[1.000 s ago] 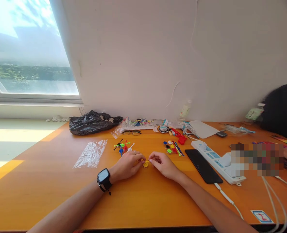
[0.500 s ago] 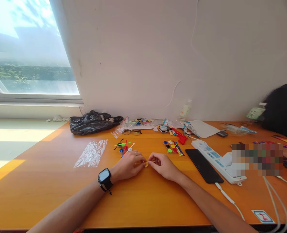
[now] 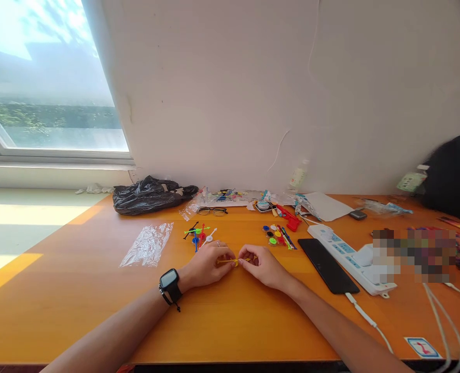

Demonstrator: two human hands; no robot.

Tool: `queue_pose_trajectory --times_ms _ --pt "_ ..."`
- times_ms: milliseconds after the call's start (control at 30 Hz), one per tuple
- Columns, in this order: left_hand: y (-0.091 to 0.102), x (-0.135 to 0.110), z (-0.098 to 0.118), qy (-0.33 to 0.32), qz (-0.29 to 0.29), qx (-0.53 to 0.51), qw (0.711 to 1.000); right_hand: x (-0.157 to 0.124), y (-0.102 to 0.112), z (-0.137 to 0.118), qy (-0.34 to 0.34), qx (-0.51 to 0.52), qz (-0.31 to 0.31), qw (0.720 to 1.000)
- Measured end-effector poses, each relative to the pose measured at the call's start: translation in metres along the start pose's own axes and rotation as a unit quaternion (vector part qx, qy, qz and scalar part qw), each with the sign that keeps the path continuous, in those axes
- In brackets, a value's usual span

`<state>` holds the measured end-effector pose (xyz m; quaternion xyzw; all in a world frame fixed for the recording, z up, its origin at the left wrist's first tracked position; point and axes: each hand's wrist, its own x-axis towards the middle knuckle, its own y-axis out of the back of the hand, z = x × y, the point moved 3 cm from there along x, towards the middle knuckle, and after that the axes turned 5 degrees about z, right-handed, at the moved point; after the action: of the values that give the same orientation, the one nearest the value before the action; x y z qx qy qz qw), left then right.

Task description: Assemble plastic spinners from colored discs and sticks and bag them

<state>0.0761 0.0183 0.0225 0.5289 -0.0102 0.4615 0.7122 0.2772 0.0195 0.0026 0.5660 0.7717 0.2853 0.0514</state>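
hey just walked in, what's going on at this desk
A person at the desk has a small yellow plastic piece pinched between the fingertips of the left hand and the right hand, close together. Just beyond the left hand sits a cluster of coloured plastic arrows; beyond the right lie coloured discs and thin sticks. A black phone lies farther right, beside a white power strip.
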Motion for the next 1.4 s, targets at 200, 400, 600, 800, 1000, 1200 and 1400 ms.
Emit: queue_pose_trajectory --times_ms 200,400,600,800,1000,1200,1400 --pt "-0.002 0.001 -0.001 0.017 -0.002 -0.005 1.0 0.0 -0.001 0.001 0.003 -0.01 -0.001 1.0" --pt "-0.003 0.002 0.002 0.018 -0.01 0.014 1.0 -0.001 -0.002 0.0 0.009 -0.003 -0.006 1.0" --pt "-0.005 -0.001 0.002 0.015 0.001 0.052 0.999 -0.001 -0.003 0.001 0.001 -0.008 -0.007 1.0" --pt "-0.011 -0.002 -0.001 0.019 0.014 0.069 0.997 0.001 -0.003 0.003 0.004 -0.026 -0.001 1.0" --pt "-0.015 -0.002 -0.006 0.054 0.023 0.072 0.996 0.002 -0.001 -0.002 0.012 -0.054 0.007 0.998" --pt "-0.013 -0.003 -0.001 0.034 0.035 0.054 0.997 0.003 0.013 -0.009 0.012 -0.071 0.036 0.997" --pt "0.003 -0.002 0.0 0.062 0.076 0.031 0.995 0.006 0.025 -0.006 -0.006 -0.061 0.055 0.997"
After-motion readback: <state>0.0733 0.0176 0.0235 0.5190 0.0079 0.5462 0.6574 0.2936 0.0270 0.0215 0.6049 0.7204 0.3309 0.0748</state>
